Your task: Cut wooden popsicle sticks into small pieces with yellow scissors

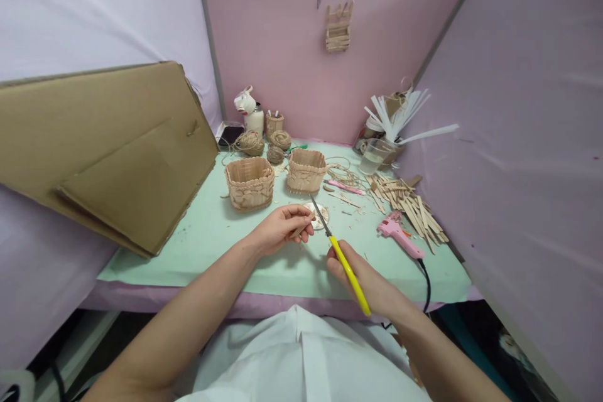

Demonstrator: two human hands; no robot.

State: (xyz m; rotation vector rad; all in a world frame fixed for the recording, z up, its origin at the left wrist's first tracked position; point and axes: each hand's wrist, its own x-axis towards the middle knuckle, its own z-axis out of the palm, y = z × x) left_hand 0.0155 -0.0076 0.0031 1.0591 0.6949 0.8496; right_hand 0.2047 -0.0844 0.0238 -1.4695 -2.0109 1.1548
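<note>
My left hand [288, 226] is closed around a thin wooden craft stick [298, 232], most of it hidden by the fingers. In my right hand [360, 267] are scissors with yellow handles [349, 273]. Their metal blades [320, 216] point up and away, just right of my left fingertips. Behind the blades lies a small round white disc [322, 217] with brownish marks. Two small boxes made of craft sticks stand beyond my hands, a left box [249, 191] and a right box [305, 177].
Loose craft sticks [409, 201] and a pink glue gun [400, 235] lie on the right. Twine balls [251, 143] sit at the back beside a white animal-headed jar [252, 110]. A plastic cup [374, 156] stands back right. A large cardboard piece [108, 151] leans at left.
</note>
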